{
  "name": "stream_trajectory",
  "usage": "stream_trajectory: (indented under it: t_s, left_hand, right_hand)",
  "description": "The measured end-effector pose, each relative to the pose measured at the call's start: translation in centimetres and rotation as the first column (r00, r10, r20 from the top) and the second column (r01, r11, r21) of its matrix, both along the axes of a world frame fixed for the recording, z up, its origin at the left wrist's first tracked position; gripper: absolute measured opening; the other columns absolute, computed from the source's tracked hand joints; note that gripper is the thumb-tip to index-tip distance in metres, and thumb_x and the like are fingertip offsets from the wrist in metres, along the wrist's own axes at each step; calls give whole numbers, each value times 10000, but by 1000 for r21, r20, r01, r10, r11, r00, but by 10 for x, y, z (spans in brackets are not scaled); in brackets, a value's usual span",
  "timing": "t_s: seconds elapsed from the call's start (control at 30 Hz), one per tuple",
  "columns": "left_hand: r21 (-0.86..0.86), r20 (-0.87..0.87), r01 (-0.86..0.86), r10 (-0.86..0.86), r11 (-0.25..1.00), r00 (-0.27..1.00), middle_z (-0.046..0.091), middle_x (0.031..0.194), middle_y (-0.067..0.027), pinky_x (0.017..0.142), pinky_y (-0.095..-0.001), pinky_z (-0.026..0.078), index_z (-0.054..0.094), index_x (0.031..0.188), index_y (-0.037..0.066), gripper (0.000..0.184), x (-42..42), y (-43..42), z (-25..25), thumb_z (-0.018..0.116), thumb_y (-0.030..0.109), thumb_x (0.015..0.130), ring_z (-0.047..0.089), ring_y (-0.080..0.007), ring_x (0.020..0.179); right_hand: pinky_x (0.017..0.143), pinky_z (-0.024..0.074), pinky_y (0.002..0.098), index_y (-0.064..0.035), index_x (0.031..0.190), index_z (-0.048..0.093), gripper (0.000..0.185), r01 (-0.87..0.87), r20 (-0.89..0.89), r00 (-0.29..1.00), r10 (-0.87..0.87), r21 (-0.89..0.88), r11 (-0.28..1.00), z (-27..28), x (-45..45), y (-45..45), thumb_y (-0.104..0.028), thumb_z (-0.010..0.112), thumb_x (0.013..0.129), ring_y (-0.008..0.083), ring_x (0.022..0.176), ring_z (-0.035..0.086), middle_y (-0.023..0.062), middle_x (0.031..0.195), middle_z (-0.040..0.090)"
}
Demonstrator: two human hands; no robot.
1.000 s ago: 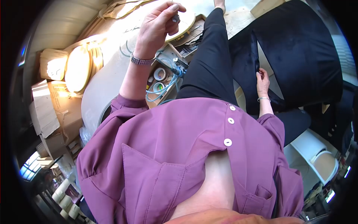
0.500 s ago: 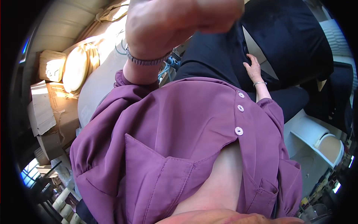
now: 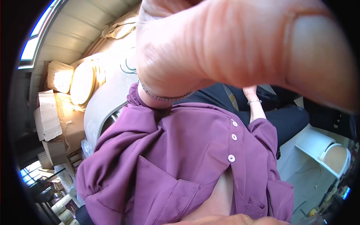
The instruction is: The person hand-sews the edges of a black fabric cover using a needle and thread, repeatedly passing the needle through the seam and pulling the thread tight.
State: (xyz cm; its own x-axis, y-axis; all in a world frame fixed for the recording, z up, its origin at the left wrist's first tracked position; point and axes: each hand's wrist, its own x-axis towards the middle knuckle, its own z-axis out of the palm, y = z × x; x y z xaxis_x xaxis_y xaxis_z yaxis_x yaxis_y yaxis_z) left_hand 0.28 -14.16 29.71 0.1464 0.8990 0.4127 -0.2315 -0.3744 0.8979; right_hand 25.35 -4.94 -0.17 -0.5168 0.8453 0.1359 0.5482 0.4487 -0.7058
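My left hand (image 3: 217, 45) is raised very close to the camera and fills the upper part of the view. Its thumb stretches out to the right, with the nail large at the edge; the other fingers are mostly out of frame, so any grip is hidden. A beaded bracelet (image 3: 165, 98) circles that wrist. Farther off, my right hand (image 3: 249, 91) is by the black cloth (image 3: 268, 95) over my lap, a thin bangle (image 3: 255, 102) on its wrist. The left thumb covers its fingers. I wear a purple buttoned shirt (image 3: 195, 142).
On the left are a grey table surface (image 3: 101, 95), a stack of round pale pieces (image 3: 83, 83) and cardboard boxes (image 3: 69, 118). A white curved object (image 3: 324, 150) stands at the right. Several pale spools (image 3: 62, 204) sit at the lower left.
My left hand has come much nearer the camera and spread rightward across the view. It now covers my right hand's fingers, which lay spread on the black cloth before. The camera view has tilted.
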Motion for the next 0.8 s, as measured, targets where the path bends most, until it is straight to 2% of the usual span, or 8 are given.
stream_trajectory:
  t_s: [0.23, 0.33, 0.4, 0.47, 0.5, 0.57, 0.67, 0.8]
  left_hand:
    - [-21, 4, 192, -192, 981, 981, 451, 706, 46, 538, -230, 323, 602, 1163, 4, 183, 19, 50, -29, 578, 88, 1002, 380, -48, 569]
    - [-43, 35, 240, -238, 970, 971, 452, 710, 45, 545, -232, 328, 600, 1172, 4, 193, -6, 64, -31, 579, 84, 997, 383, -50, 574]
    - [-61, 56, 240, -237, 969, 970, 453, 712, 44, 549, -234, 331, 599, 1178, 4, 201, -14, 69, -28, 580, 81, 994, 385, -52, 577]
    - [-61, 81, 226, -221, 972, 972, 453, 715, 43, 553, -235, 334, 597, 1184, 4, 208, -23, 75, -19, 581, 79, 991, 387, -53, 580]
    - [-63, 118, 219, -211, 974, 970, 454, 716, 43, 556, -236, 336, 597, 1188, 4, 212, -26, 79, -15, 581, 77, 989, 388, -54, 582]
    - [-75, 180, 211, -194, 975, 964, 454, 719, 42, 560, -238, 339, 595, 1194, 3, 220, -26, 77, -11, 582, 74, 986, 390, -55, 585]
    - [-72, 255, 198, -174, 978, 951, 456, 722, 41, 567, -241, 344, 593, 1203, 3, 232, -25, 68, -8, 583, 70, 981, 392, -57, 590]
    - [-72, 380, 162, -124, 984, 917, 457, 727, 39, 575, -244, 350, 591, 1215, 3, 249, -38, 55, -12, 584, 64, 974, 396, -60, 596]
  right_hand:
    - [1019, 502, 414, -45, 1214, 643, 424, -14, -77, 997, 16, 29, 999, 35, -10, -10, -19, 709, 796, 352, 1172, 629, 161, 1253, 645]
    - [1021, 501, 395, -70, 1178, 650, 402, 62, -90, 993, -72, -104, 993, 12, -9, -1, -31, 716, 783, 328, 1159, 641, 132, 1205, 654]
    - [1025, 499, 388, -82, 1162, 654, 401, 88, -30, 996, -90, -63, 994, 3, -8, 11, -50, 733, 770, 315, 1167, 641, 115, 1203, 656]
    - [1011, 501, 393, -71, 1152, 654, 389, 98, -45, 993, -106, -148, 984, 2, -5, 2, -53, 728, 771, 318, 1157, 642, 122, 1197, 656]
    - [993, 505, 397, -59, 1157, 653, 379, 70, -95, 992, -80, -106, 992, 26, -10, -4, -46, 712, 783, 324, 1140, 644, 132, 1186, 658]
    - [976, 510, 400, -43, 1163, 658, 379, 49, -54, 997, -53, -73, 996, 18, -4, -1, -56, 718, 789, 335, 1113, 653, 137, 1168, 665]
    - [987, 518, 390, -36, 1188, 657, 392, 27, -56, 998, -35, -135, 991, 7, -1, 11, -81, 729, 805, 310, 1107, 666, 137, 1177, 676]
    - [992, 520, 388, -36, 1233, 650, 428, 36, -14, 999, -39, -169, 985, 30, 0, 11, -104, 739, 821, 301, 1112, 670, 134, 1193, 682]
